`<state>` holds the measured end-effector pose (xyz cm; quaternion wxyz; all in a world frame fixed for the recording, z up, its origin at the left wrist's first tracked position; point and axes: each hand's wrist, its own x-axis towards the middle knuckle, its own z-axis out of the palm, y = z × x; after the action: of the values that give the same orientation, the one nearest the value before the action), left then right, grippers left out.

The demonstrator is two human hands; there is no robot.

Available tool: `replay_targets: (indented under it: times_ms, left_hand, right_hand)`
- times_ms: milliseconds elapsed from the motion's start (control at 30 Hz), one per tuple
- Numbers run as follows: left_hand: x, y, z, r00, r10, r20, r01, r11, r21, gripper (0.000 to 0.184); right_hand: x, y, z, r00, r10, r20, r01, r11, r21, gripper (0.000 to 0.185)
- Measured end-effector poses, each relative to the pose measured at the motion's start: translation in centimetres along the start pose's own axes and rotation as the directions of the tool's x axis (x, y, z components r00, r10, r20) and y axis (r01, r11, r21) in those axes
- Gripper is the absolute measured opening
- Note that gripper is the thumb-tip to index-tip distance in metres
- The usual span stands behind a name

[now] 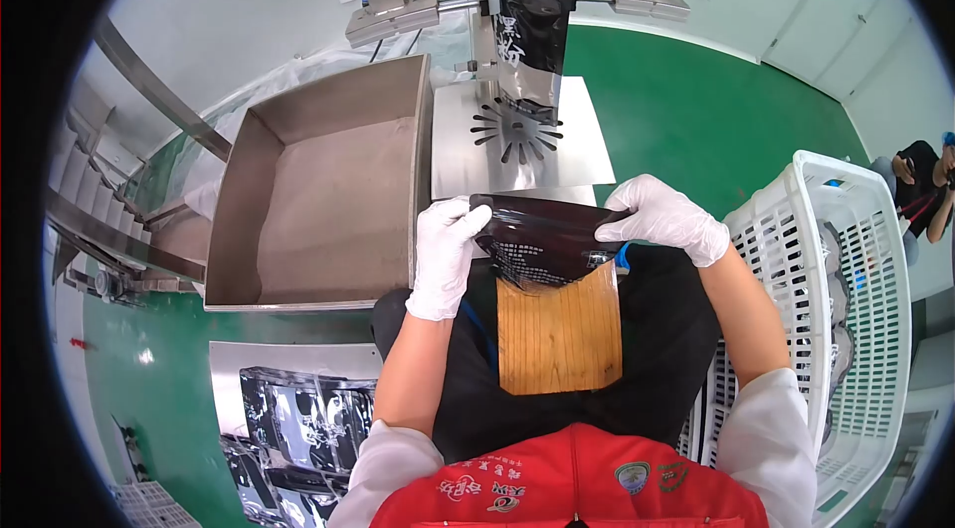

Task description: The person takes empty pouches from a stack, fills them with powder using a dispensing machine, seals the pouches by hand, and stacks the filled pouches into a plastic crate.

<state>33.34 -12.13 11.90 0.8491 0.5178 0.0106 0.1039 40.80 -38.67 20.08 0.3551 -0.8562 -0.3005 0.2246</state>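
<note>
A dark, glossy pouch (542, 235) is stretched sideways between my two gloved hands, above a wooden board (559, 334) on my lap. My left hand (448, 248) pinches its left end, and my right hand (665, 220) grips its right end. Both hands wear white gloves. Beyond them, another black pouch with white characters (532, 41) hangs upright, clamped under the spout of a metal machine (403, 16). Its lower end is just over a steel plate with radial slots (577, 145).
A deep steel tray (328, 220) stands left of the machine. Several shiny black pouches (308, 419) lie on a surface at lower left. A white plastic basket (796, 279) holding packs is at my right. Another person (925, 180) is at the far right.
</note>
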Motion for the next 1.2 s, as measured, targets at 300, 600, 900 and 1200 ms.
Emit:
replay_targets:
  times_ms: [300, 600, 900, 1200]
  left_hand:
    - [-0.2, -1.4, -1.9, 0.998, -0.012, 0.067, 0.012, 1.0, 0.001, 0.009]
    - [2.0, 8.5, 7.3, 0.739, -0.412, 0.533, -0.292, 0.517, 0.805, 0.028]
    - [0.3, 17.8, 13.0, 0.851, -0.086, 0.518, -0.429, 0.454, 0.781, 0.025]
    - [0.1, 18.6, 6.7, 0.888, 0.121, 0.444, -0.42, 0.607, 0.675, 0.021]
  right_hand:
    - [-1.5, 3.6, 2.6, 0.965, 0.216, -0.147, -0.13, 0.885, 0.447, 0.026]
    - [-0.4, -1.9, 5.6, 0.84, -0.14, -0.524, 0.327, 0.902, 0.283, 0.022]
    - [-6.2, -9.5, -6.2, 0.581, -0.325, -0.747, 0.404, 0.911, -0.082, 0.02]
    - [-28.7, -15.4, -19.1, 0.285, -0.264, -0.922, 0.213, 0.955, -0.207, 0.018]
